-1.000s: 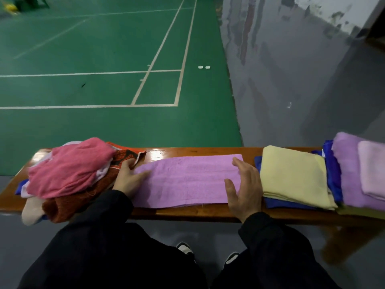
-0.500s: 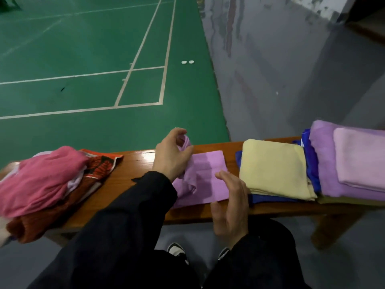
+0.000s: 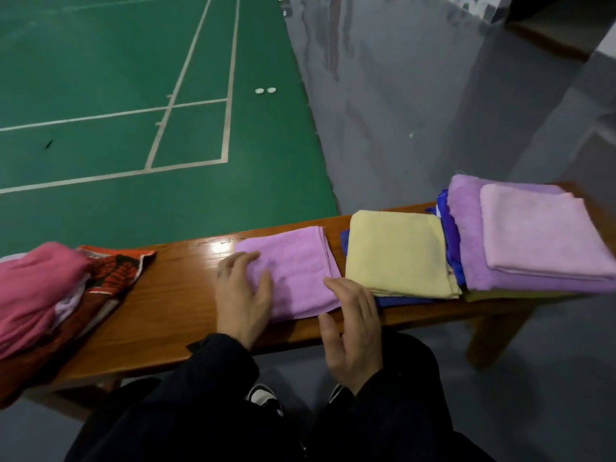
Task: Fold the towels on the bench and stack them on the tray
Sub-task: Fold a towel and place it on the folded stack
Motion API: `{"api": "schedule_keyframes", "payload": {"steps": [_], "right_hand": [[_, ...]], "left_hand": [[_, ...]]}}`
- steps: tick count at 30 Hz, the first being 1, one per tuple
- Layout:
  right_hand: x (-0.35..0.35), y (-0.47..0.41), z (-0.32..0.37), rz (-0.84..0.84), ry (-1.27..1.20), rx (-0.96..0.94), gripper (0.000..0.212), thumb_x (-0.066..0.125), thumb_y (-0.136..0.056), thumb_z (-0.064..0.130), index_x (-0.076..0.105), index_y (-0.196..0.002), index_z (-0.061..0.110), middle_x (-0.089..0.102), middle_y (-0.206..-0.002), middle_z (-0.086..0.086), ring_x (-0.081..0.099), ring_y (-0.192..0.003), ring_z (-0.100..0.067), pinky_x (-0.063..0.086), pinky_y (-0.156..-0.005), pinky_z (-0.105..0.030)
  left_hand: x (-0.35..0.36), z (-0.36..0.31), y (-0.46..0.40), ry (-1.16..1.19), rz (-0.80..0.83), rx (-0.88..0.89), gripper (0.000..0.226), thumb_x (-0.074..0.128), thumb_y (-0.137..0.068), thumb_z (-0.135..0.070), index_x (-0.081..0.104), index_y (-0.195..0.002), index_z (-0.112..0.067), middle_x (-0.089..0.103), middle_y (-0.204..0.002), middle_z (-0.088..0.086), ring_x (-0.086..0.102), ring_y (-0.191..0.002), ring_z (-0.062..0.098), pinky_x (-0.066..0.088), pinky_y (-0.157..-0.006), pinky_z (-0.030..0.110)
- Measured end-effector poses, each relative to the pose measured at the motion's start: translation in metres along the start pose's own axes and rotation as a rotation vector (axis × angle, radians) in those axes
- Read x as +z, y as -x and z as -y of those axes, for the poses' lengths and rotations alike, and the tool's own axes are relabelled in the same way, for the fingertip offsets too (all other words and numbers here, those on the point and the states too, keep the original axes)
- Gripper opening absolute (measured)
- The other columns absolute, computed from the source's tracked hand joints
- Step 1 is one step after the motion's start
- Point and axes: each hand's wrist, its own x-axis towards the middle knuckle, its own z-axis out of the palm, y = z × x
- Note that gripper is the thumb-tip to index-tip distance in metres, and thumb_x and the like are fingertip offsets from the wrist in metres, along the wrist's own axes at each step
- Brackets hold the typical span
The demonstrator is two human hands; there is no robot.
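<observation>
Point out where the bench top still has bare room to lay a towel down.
One bare patch of bench: between the unfolded pile and the left hand on the purple towel. Rightward it is crowded: right hand, yellow towel, then the stack, edge to edge.

Purple towel point(image 3: 293, 271) now folded flat.

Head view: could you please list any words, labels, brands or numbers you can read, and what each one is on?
None can be read.
Red-and-black patterned cloth: its print is too blurred to tell letters from pattern.
Purple towel, yellow towel, wooden bench: no text.
</observation>
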Motion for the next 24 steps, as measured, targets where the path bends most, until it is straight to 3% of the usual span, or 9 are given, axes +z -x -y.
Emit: {"api": "schedule_keyframes", "payload": {"steps": [2, 5, 7, 9, 11, 14, 18, 24], "right_hand": [[0.007, 0.002, -0.001, 0.045, 0.032, -0.014, 0.049, 0.036, -0.106, 0.046, 0.063, -0.13, 0.013, 0.063, -0.13, -0.001, 0.058, -0.121, -0.021, 0.047, -0.099, -0.045], [0.017, 0.006, -0.002, 0.089, 0.055, -0.013, 0.047, 0.037, -0.106, 0.045, 0.064, -0.129, 0.014, 0.063, -0.128, -0.001, 0.058, -0.118, -0.022, 0.048, -0.097, -0.046], [0.02, 0.005, 0.0, 0.1, 0.066, 0.013, 0.046, 0.037, -0.106, 0.047, 0.064, -0.128, 0.016, 0.063, -0.126, 0.0, 0.059, -0.116, -0.022, 0.049, -0.095, -0.046], [0.017, 0.003, 0.004, 0.081, 0.053, 0.045, 0.047, 0.036, -0.106, 0.049, 0.064, -0.126, 0.017, 0.063, -0.125, 0.001, 0.059, -0.116, -0.019, 0.05, -0.094, -0.045], [0.01, 0.0, 0.013, 0.038, 0.011, 0.069, 0.045, 0.037, -0.106, 0.049, 0.063, -0.126, 0.018, 0.063, -0.127, 0.003, 0.058, -0.118, -0.017, 0.05, -0.096, -0.045], [-0.009, -0.004, 0.027, -0.031, -0.035, 0.08, 0.045, 0.039, -0.106, 0.045, 0.063, -0.128, 0.015, 0.063, -0.128, 0.003, 0.058, -0.12, -0.019, 0.049, -0.098, -0.045], [-0.037, -0.007, 0.044, -0.174, -0.109, 0.087, 0.044, 0.04, -0.105, 0.044, 0.062, -0.128, 0.013, 0.062, -0.128, 0.003, 0.059, -0.118, -0.021, 0.05, -0.094, -0.048], [-0.083, -0.025, 0.065, -0.368, -0.186, -0.001, 0.037, 0.045, -0.097, 0.024, 0.06, -0.128, 0.012, 0.062, -0.128, 0.001, 0.061, -0.118, -0.027, 0.049, -0.095, -0.046]], "left_hand": [[-0.005, 0.01, -0.005, 0.004, 0.031, -0.244, 0.059, 0.069, -0.091, -0.031, 0.049, -0.142, -0.009, 0.048, -0.143, 0.014, 0.044, -0.134, 0.031, 0.037, -0.114, 0.045], [-0.005, 0.003, -0.016, 0.346, 0.044, -0.524, 0.088, 0.079, -0.085, -0.026, 0.03, -0.155, -0.008, 0.056, -0.136, 0.013, 0.055, -0.127, 0.031, 0.049, -0.107, 0.051], [-0.007, -0.009, -0.022, 0.674, 0.044, -0.758, 0.084, 0.084, -0.08, -0.016, 0.037, -0.149, -0.006, 0.064, -0.121, 0.012, 0.066, -0.11, 0.033, 0.058, -0.094, 0.049], [-0.013, -0.025, -0.024, 0.895, 0.164, -0.859, 0.06, 0.081, -0.08, -0.007, 0.053, -0.133, -0.002, 0.069, -0.115, 0.019, 0.07, -0.1, 0.037, 0.062, -0.077, 0.047], [-0.024, -0.046, -0.021, 0.995, 0.264, -0.792, 0.049, 0.075, -0.084, -0.001, 0.057, -0.129, -0.005, 0.07, -0.116, 0.023, 0.071, -0.1, 0.041, 0.061, -0.072, 0.05], [-0.042, -0.092, -0.028, 1.11, 0.312, -0.568, 0.053, 0.069, -0.087, 0.003, 0.054, -0.135, -0.015, 0.067, -0.122, 0.021, 0.072, -0.101, 0.038, 0.061, -0.08, 0.054], [-0.051, -0.167, -0.035, 1.227, 0.442, -0.402, 0.064, 0.064, -0.09, 0.006, 0.048, -0.144, -0.023, 0.066, -0.118, 0.02, 0.073, -0.083, 0.033, 0.06, -0.077, 0.058], [-0.018, -0.22, -0.049, 1.278, 0.563, -0.303, 0.065, 0.067, -0.087, 0.005, 0.049, -0.145, -0.02, 0.064, -0.127, 0.016, 0.072, -0.104, 0.034, 0.061, -0.076, 0.045]]}}
